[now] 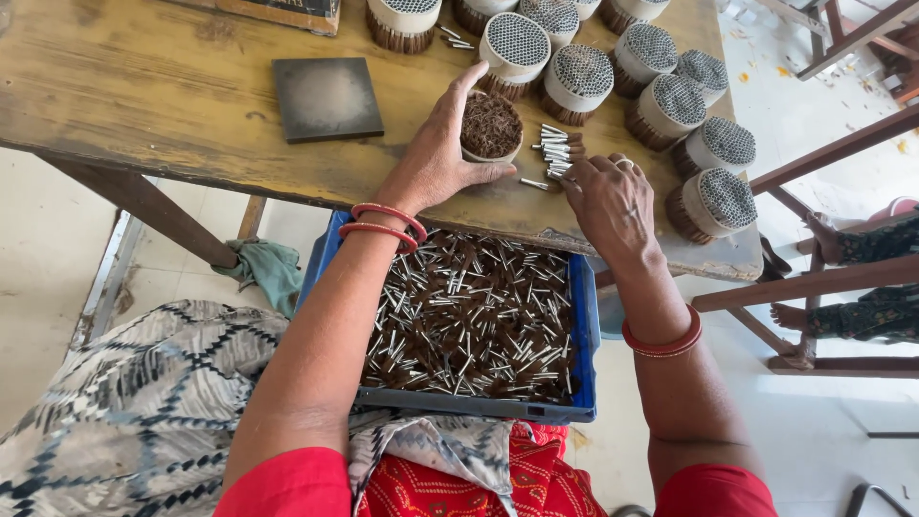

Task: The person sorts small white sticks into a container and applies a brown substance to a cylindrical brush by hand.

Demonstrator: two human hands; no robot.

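Observation:
My left hand [436, 158] curls around a round bundle [491, 127] of thin brown-tipped sticks standing upright on the wooden table [144, 96]. Just to the bundle's right lies a small pile of silver tubes [553, 153], and my right hand [611, 201] rests beside it with its fingertips pinched on some of them. A blue crate [586, 330] sits on my lap below the table edge, filled with several loose silver and brown tubes.
Several finished round bundles [584, 77] wrapped in pale bands stand along the table's back and right side. A dark square slab [326, 98] lies to the left. A wooden frame [823, 278] and another person's feet [823, 239] are at the right.

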